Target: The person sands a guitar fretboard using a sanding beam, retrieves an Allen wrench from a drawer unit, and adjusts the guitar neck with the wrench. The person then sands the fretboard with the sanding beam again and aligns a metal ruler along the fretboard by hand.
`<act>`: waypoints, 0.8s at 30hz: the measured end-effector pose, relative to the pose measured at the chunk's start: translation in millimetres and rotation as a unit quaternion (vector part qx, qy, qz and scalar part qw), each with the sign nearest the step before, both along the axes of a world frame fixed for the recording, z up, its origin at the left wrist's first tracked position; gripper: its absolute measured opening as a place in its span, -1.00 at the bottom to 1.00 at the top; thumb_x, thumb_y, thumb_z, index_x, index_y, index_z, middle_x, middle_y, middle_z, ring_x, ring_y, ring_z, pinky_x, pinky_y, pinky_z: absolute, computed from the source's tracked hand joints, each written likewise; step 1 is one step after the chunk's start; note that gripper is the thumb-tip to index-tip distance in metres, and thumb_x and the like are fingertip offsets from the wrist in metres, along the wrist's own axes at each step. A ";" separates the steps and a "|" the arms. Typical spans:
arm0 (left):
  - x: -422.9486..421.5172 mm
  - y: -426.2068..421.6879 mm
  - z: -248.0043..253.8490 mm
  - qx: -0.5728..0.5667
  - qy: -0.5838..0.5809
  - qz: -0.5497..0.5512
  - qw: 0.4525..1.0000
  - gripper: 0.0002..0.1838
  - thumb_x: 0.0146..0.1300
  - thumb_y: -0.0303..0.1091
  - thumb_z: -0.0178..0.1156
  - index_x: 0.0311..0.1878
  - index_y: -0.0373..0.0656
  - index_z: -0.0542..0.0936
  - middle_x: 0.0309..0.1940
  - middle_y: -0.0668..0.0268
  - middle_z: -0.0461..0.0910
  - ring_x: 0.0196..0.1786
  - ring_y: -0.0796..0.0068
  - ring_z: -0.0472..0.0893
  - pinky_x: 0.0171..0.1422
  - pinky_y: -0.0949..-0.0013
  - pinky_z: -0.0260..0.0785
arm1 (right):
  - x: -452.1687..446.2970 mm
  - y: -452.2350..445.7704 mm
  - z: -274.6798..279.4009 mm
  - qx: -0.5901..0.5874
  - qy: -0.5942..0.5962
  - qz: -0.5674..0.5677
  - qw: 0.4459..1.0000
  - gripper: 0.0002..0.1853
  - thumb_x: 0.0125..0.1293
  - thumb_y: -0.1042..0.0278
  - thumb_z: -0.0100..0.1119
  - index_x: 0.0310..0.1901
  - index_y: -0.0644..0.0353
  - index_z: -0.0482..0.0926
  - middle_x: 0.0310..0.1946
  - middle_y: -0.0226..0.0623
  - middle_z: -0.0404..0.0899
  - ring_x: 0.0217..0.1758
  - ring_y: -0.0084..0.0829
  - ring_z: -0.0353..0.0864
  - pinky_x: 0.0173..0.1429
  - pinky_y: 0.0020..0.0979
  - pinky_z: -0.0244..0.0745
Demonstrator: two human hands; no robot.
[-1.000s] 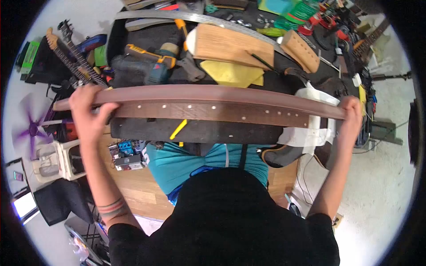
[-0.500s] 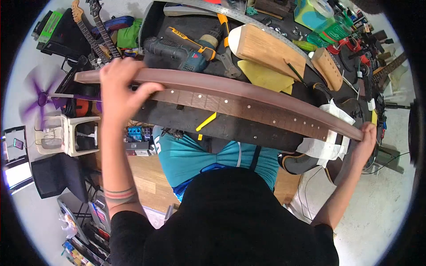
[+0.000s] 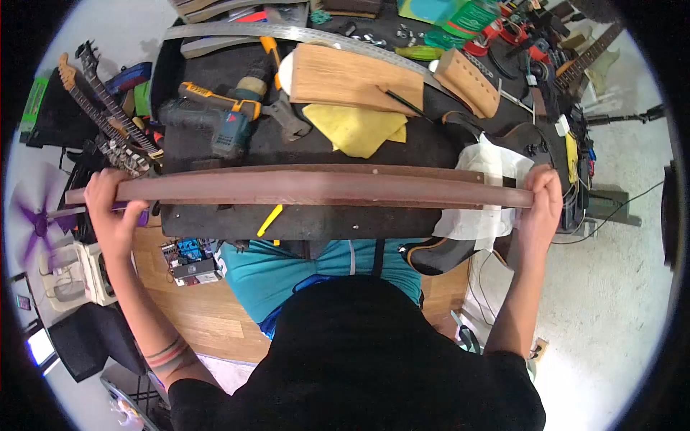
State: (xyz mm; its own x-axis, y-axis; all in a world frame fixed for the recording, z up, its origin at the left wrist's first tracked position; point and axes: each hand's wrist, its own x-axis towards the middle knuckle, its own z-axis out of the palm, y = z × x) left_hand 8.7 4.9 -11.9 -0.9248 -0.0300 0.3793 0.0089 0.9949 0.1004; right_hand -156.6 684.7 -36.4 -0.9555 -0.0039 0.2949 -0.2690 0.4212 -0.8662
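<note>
My left hand (image 3: 108, 208) grips one end of a long reddish-brown sanding beam (image 3: 309, 188), thumb along the near side. The far right end of it is in my right hand (image 3: 543, 201), fingers curled around. The beam spans nearly the whole bench and lies over a dark fretboard (image 3: 431, 173), whose far edge shows with a pale inlay dot. Most of the fretboard is hidden; whether the beam touches it I cannot tell. White masking paper (image 3: 460, 226) covers part of a dark guitar body (image 3: 430, 260) beside my right hand.
Behind the beam lie a drill (image 3: 223, 118), a yellow cloth (image 3: 356, 129), a wooden block (image 3: 356, 75), a headstock-shaped wooden piece (image 3: 467, 82) and a steel ruler (image 3: 287, 32). A yellow cutter (image 3: 270, 220) sits nearer me. A purple fan (image 3: 41, 221) spins at left.
Both hands have brought the beam level and over the fretboard, which was largely uncovered before. My view has shifted, so bench items appear further left. Both hands keep their hold.
</note>
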 end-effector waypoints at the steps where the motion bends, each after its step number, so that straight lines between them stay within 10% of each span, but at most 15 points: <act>1: -1.4 1.5 5.7 0.009 -0.007 -0.002 1.000 -0.18 0.16 0.51 0.46 -0.09 -0.23 0.68 -0.15 0.18 0.63 0.04 0.02 0.56 0.36 0.01 0.29 | 3.9 -1.0 -0.8 -0.004 -0.002 0.024 1.000 -0.90 0.45 0.52 -0.03 -0.23 0.08 0.31 -0.20 -0.40 0.41 -0.10 -0.50 0.35 0.11 -0.45 0.29; 6: -21.8 91.4 0.6 -0.007 0.008 -0.004 1.000 -0.13 0.14 0.58 0.43 -0.10 -0.22 0.66 -0.16 0.19 0.62 0.07 0.03 0.58 0.41 -0.01 0.28 | -22.1 74.5 -2.9 -0.004 0.009 -0.111 0.994 -0.89 0.49 0.46 -0.02 -0.25 0.08 0.31 -0.21 -0.38 0.44 -0.15 -0.48 0.35 0.05 -0.44 0.30; 24: 24.2 6.8 -6.0 0.016 -0.006 0.026 1.000 -0.06 0.27 0.66 0.26 -0.02 -0.25 0.63 -0.07 0.13 0.60 0.13 -0.02 0.55 0.39 -0.05 0.29 | 24.5 -0.9 -2.9 0.008 0.022 0.003 1.000 -0.86 0.52 0.48 -0.02 -0.26 0.10 0.32 -0.22 -0.35 0.43 -0.16 -0.49 0.37 0.01 -0.43 0.32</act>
State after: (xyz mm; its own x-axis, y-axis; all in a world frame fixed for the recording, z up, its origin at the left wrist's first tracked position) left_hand 32.8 11.7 -17.9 -0.9260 -0.0901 0.3666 -0.0439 0.9902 0.1325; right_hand -132.2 683.8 -39.4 -0.9417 -0.0151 0.3360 -0.3089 0.4338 -0.8464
